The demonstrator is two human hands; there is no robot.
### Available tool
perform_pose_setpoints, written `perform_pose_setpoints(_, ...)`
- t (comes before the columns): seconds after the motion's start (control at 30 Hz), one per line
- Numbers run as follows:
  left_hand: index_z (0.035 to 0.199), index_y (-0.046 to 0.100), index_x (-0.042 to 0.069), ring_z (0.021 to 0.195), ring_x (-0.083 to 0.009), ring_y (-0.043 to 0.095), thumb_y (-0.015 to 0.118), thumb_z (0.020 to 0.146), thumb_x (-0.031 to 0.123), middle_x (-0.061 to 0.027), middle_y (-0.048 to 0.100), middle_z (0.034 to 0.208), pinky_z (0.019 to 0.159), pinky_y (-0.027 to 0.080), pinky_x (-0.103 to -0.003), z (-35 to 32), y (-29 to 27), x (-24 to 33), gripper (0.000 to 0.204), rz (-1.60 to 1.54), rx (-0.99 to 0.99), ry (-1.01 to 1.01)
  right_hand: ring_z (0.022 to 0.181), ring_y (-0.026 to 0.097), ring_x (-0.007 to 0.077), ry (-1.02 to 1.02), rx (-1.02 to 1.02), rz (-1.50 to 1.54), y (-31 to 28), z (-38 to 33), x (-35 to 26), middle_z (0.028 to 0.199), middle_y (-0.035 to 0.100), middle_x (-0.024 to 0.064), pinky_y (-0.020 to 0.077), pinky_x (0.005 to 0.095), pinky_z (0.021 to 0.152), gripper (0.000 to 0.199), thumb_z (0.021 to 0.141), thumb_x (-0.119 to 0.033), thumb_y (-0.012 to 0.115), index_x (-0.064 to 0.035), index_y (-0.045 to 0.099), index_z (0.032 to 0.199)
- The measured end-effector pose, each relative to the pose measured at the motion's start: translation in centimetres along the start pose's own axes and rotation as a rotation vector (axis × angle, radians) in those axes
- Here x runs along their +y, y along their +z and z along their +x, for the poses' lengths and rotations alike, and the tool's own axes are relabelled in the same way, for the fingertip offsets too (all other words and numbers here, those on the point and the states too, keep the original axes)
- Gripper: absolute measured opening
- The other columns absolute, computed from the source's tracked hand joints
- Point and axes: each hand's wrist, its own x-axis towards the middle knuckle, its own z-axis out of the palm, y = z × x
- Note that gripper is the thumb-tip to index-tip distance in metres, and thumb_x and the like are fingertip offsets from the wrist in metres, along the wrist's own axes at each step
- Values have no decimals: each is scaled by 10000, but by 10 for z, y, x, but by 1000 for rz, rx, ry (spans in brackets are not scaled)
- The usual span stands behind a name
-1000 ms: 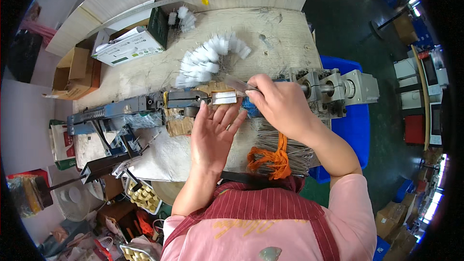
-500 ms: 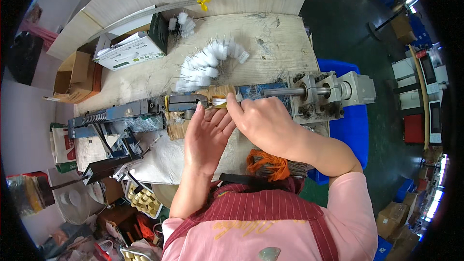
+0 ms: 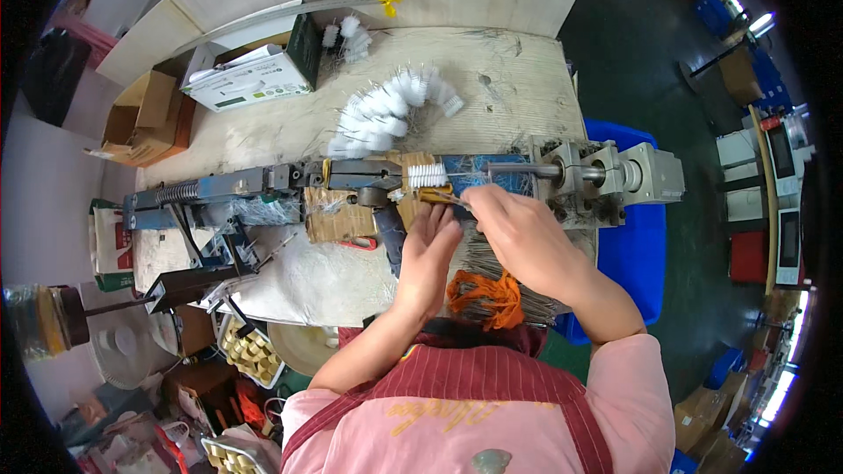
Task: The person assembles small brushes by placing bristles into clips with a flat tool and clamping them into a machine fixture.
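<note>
- Left hand (image 3: pixel 428 256): raised with the palm turned toward the right hand, fingers extended and close together, their tips at the front edge of the machine just under a small white brush (image 3: pixel 428 176). Whether these fingers pinch anything cannot be told.
- Right hand (image 3: pixel 524 241): back of the hand upward, fingers curled together, fingertips meeting those of the left hand just below and to the right of the brush. What they close on is hidden beneath the hand.
- Small white brush: a short cylinder of white bristles lying horizontally in the middle of the machine, beside a steel shaft (image 3: pixel 527 170) that runs rightward.
- Machine (image 3: pixel 263 186): a long blue and grey bench device across the table, with a coiled spring at its left end and a grey metal block (image 3: pixel 634 177) at its right end.
- Bundle of thin wires (image 3: pixel 492 276): lies on the near table edge beneath the right forearm, tied with an orange band (image 3: pixel 481 294).
- Pile of finished white brushes (image 3: pixel 386 110): rests on the wooden table (image 3: pixel 518 79) behind the machine, well apart from the hands.
- White and green carton (image 3: pixel 250 75): stands at the far left of the table; brown cardboard boxes (image 3: pixel 145 118) lie beyond it.
- Blue bin (image 3: pixel 634 254): stands beside the table on the right.
</note>
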Motion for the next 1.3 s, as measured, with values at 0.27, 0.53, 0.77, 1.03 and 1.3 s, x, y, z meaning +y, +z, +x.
perform_pose_setpoints(0.27,927,619,-98,600,-233,680,415,1004,472,-188,669,718,521,547,-328,-108,-174,62,610,682,672,105,880,623,341,118,-330,557,23,-18,7,993,605,160,499,404,758,255,902,-129,626,5,511,1085)
perform_pose_setpoints(0.53,1027,502,-39,710,-196,690,566,979,228,-131,644,917,486,556,-262,-155,-287,108,278,703,1311,810,770,636,239,400,-367,576,76,10,-4,807,631,130,491,354,706,388,885,-354,667,14,570,959)
perform_pose_setpoints(0.77,1018,552,-20,568,-82,546,641,927,132,-38,606,720,495,452,-232,-144,-207,89,199,970,1226,586,780,623,168,640,-425,779,96,5,-24,847,636,125,500,333,712,386,905,-255,663,33,488,1093)
perform_pose_setpoints(1.03,1065,659,87,733,-203,553,720,773,114,-105,600,1078,634,453,-328,-62,-40,82,300,1828,-64,1183,710,644,328,31,-50,38,-15,30,-17,749,605,135,510,433,588,262,792,-151,696,-6,528,930)
perform_pose_setpoints(1.3,981,635,-21,809,-222,588,626,864,-17,-101,644,876,685,483,-339,-41,-46,97,118,1323,382,1430,791,616,210,-156,-1,-361,7,49,30,824,587,72,561,340,559,62,748,-93,602,-43,568,743)
